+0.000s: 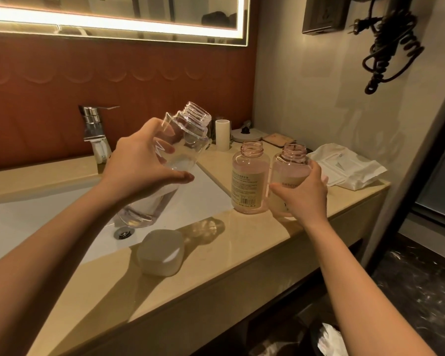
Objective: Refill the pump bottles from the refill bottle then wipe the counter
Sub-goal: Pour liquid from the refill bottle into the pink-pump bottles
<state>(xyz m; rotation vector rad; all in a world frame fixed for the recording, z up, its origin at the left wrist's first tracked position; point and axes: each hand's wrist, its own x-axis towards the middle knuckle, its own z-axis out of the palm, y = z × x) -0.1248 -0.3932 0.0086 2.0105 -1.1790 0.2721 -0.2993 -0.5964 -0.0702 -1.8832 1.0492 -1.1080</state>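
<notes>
My left hand grips a large clear refill bottle, uncapped and tilted with its threaded mouth up and to the right, above the sink edge. A little clear liquid sits in its lower end. Two pinkish pump bottles stand on the beige counter with their pumps off and necks open. The left one stands free, its label facing me. My right hand holds the right one around its lower half. A white cap lies on the counter near the sink's front edge.
A white sink with a chrome tap and drain lies at the left. Behind the bottles stand a white cup and small trays. A white folded cloth or packet lies at the right. A hairdryer cord hangs on the wall.
</notes>
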